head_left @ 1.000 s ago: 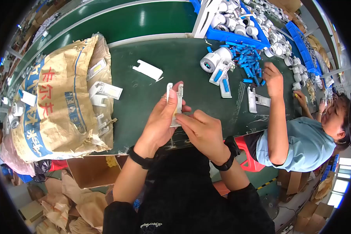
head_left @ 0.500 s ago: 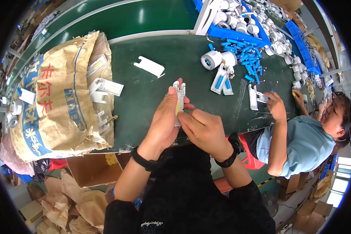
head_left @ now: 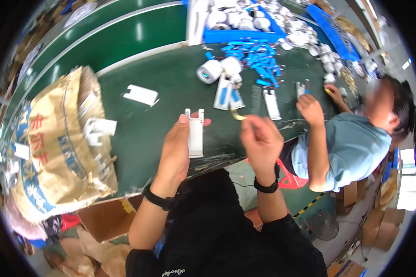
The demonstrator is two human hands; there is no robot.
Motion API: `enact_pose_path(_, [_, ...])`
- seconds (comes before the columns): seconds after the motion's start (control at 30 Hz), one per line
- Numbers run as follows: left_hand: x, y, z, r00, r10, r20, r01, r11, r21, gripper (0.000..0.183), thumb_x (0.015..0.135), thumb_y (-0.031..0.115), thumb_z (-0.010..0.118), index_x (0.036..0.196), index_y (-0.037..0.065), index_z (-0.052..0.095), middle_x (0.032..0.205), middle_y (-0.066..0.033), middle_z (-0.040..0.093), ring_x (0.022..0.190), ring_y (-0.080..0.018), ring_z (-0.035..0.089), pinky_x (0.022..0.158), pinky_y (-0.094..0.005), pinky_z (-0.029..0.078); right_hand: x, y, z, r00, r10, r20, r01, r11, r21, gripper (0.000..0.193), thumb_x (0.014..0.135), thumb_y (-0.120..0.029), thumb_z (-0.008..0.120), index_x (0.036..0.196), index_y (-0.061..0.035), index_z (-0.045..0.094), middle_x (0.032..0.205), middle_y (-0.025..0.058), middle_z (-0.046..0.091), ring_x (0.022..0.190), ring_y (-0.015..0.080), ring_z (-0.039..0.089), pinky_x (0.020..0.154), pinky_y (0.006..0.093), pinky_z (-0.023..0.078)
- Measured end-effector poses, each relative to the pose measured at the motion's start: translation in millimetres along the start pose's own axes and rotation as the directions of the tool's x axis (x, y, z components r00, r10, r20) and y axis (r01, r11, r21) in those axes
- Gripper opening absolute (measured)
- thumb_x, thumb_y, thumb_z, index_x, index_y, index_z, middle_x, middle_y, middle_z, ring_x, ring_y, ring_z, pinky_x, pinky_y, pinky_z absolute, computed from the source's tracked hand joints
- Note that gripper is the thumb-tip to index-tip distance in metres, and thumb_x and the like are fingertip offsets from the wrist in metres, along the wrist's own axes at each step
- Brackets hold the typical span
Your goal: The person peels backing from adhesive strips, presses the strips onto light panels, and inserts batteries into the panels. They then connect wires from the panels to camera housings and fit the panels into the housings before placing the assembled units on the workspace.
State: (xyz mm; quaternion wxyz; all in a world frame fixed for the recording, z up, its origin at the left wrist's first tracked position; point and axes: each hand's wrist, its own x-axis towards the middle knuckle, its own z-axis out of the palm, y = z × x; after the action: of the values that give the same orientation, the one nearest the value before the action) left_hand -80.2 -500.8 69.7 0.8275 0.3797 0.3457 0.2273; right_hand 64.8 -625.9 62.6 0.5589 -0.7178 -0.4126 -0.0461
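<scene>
My left hand (head_left: 174, 145) is closed around a white plastic panel (head_left: 196, 138) with two small prongs at its upper end, held upright over the bench. To its right, my right hand (head_left: 262, 141) pinches a thin, curled yellowish strip (head_left: 237, 114) between thumb and fingers. The strip is apart from the panel; whether it is film or tape I cannot tell. Beyond my hands, another white panel (head_left: 142, 95) lies flat on the green bench. Farther right are two panels with blue cells (head_left: 223, 92), beside white round lamp heads (head_left: 210, 72).
An open brown woven sack (head_left: 64, 143) with white parts stands at left. Blue battery cells (head_left: 259, 57) are heaped at the back, before a blue bin (head_left: 245, 36) of lamp heads. On the right, a co-worker's hand (head_left: 309, 108) is by a panel; another panel (head_left: 272, 105) lies nearby.
My right hand has moved right, away from the panel, carrying the yellow strip that was on it. The left hand keeps the panel, now turned flatter to view. The whole view has shifted.
</scene>
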Motion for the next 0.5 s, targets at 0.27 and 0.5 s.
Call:
enact_pose_path(0.27, [111.9,-106.2,205.4,0.959,0.282,-0.023,-0.251,0.884,0.394,0.024,0.102,0.021,0.057,0.102,0.000,0.068,0.093,-0.0198,0.072,0.091,-0.0372,0.069,0.081,-0.0447,0.051,-46.5,6.3,-112.8,0.852,0.480,-0.209,-0.405,0.857,0.318,0.007,0.096,0.006,0.066,0.100,0.0002,0.067,0.064,-0.0100,0.044,0.055,-0.0019,0.038,0.049,0.0173,0.029])
enact_pose_path(0.5, [184.2,-140.7,217.3,0.902,0.432,0.017,-0.369,0.750,0.548,0.032,0.089,0.007,0.068,0.119,-0.005,0.061,0.108,-0.0260,0.070,0.102,-0.0411,0.068,0.086,-0.0473,0.054,-68.6,22.2,-132.4,0.851,0.502,-0.155,-0.364,0.776,0.515,0.004,0.101,-0.002,0.058,0.097,-0.0015,0.058,0.071,-0.0043,0.047,0.044,0.0023,0.037,0.039,0.0206,0.028])
